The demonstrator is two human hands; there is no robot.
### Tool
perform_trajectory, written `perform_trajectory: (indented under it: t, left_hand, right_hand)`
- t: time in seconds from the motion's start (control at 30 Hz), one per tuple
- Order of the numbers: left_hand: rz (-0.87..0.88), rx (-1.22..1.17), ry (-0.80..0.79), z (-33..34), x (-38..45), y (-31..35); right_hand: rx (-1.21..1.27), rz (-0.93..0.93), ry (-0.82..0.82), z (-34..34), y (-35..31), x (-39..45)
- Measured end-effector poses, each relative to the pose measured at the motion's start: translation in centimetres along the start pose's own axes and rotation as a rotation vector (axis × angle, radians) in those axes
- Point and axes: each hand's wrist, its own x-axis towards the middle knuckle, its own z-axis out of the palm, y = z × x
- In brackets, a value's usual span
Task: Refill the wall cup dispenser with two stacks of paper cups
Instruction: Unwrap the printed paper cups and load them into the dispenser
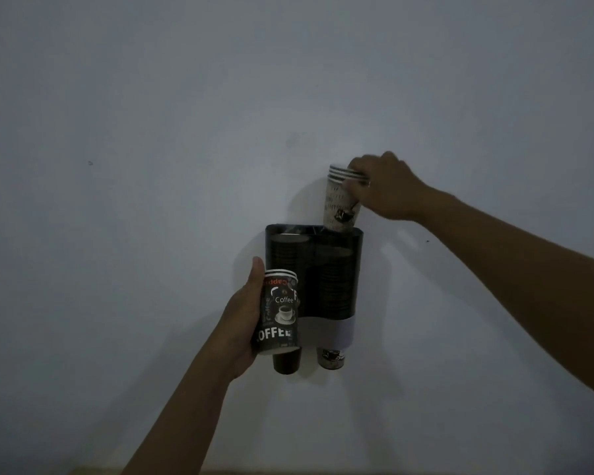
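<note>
A dark two-tube cup dispenser (354,269) hangs on the wall, with stacked cups showing through both tubes. My right hand (383,186) grips a short stack of white patterned paper cups (340,200) by the rims, its base dipping into the top of the right tube. My left hand (242,323) holds a short stack of black "Coffee" paper cups (279,315) in front of the left tube's lower half. One dark cup (286,361) pokes out below the left tube and a white patterned cup (330,358) below the right tube.
The dispenser sits on a plain pale wall (151,166) in dim light. A strip of brownish surface (90,471) shows at the bottom edge.
</note>
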Motion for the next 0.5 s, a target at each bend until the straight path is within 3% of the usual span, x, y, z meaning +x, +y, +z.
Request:
perform_trajectory:
  t: [0.2,0.33,0.5]
  left_hand:
    - [0.074,0.039,0.023,-0.4,-0.2,-0.4]
    - [0.097,0.032,0.013,-0.8,0.0,-0.5]
    - [0.121,0.033,-0.001,-0.7,0.3,-0.7]
  right_hand:
    - [-0.017,0.004,-0.212,2.5,-0.3,-0.9]
    - [0.053,0.110,-0.450,3.2,-0.6,-1.8]
    - [0.137,0.163,-0.408,2.5,0.0,-1.9]
